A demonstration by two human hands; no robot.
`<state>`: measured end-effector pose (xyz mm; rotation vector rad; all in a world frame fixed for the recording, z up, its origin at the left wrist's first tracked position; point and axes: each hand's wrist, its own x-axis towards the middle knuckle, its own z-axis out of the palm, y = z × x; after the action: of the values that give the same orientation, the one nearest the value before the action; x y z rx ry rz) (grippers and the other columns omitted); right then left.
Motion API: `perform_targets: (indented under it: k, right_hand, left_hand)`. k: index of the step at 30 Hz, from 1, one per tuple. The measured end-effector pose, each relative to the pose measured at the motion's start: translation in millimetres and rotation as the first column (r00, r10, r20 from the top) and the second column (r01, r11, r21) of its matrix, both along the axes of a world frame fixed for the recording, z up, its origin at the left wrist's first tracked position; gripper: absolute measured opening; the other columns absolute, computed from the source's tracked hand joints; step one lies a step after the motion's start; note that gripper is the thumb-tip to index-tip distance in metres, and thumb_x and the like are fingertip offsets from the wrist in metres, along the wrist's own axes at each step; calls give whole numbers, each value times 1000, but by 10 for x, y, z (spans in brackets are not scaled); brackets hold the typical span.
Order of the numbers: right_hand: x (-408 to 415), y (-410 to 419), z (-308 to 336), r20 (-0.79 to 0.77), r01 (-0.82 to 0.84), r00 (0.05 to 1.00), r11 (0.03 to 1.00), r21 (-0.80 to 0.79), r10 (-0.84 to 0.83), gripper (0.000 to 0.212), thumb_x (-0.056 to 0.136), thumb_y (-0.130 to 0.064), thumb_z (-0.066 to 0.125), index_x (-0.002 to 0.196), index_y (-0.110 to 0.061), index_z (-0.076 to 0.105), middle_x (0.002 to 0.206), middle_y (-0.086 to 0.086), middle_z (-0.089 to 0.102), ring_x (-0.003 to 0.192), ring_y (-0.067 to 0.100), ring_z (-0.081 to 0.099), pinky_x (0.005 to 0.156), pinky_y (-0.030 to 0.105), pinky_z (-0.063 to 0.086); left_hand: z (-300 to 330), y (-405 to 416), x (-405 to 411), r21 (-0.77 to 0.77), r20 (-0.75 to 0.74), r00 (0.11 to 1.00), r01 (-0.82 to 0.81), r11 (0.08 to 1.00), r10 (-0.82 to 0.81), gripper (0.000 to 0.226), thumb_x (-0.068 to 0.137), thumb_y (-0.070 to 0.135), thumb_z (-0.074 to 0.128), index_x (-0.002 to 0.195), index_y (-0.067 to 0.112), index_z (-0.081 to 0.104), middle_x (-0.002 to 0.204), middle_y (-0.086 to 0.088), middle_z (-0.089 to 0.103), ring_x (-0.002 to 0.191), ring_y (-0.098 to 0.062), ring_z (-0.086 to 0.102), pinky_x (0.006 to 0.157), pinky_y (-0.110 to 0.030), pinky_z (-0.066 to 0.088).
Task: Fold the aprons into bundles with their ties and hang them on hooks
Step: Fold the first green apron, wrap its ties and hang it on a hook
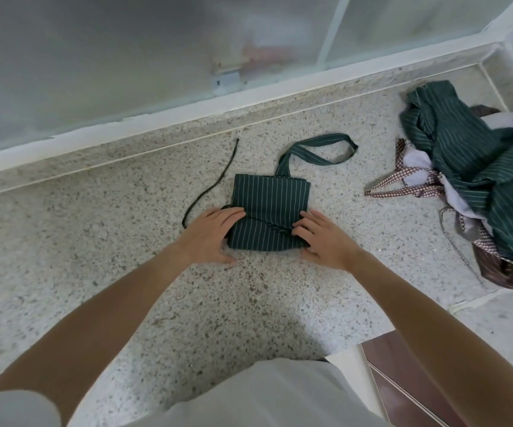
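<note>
While the green striped apron [269,215] lies folded small mid-table, the left hand [215,234] and right hand [323,241] press flat on its near corners. Folding looks nearly done; next, its loose tie [210,186] needs winding round. More aprons [477,167] wait heaped at the right edge.

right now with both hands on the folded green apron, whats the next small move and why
Probably roll the near edge of the folded apron away from you. Left hand and right hand already flank that edge, a fold is started, and the loose tie trails free for wrapping afterwards.
</note>
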<state>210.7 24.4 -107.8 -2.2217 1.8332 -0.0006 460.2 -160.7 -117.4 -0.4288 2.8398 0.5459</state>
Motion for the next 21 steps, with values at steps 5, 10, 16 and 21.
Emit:
perform_targets:
  k: [5, 10, 16, 21]
  right_hand:
    - [-63, -336, 233, 450, 510, 731, 849, 139, -513, 21, 98, -25, 39, 105, -13, 54, 91, 0, 56, 62, 4, 51, 56, 19, 40]
    - [-152, -706, 125, 327, 711, 601, 675, 198, -729, 25, 100, -34, 37, 110, -15, 49, 85, 5, 59, 73, 22, 54, 59, 30, 34]
    - [-158, -832, 12, 179, 801, 487, 519, 297, -855, 32, 98, -35, 42, 122, -14, 46, 93, 9, 63, 83, 27, 59, 65, 30, 37]
    - [184, -584, 92, 191, 761, 512, 545, 351, -837, 24, 97, -30, 45, 109, -12, 55, 95, 5, 63, 84, 22, 59, 68, 32, 47]
  left_hand:
    - [125, 24, -180, 367, -42, 905, -381, 849, 424, 73, 80, 50, 65, 139, 19, 36, 136, 0, 49, 119, -17, 50, 98, -31, 39]
    - [111, -118, -501, 399, -12, 656, -689, 605, 754, 44, 90, 47, 52, 116, 12, 60, 106, -2, 68, 91, -16, 64, 76, -26, 49]
    - [112, -207, -728, 302, 61, 517, -825, 478, 854, 40, 88, 48, 57, 108, 14, 64, 98, 0, 66, 90, -16, 61, 72, -24, 44]
    - [208, -89, -592, 290, -257, 523, -761, 581, 813, 25, 89, 26, 60, 110, 14, 55, 111, -2, 57, 101, -17, 56, 85, -30, 46]
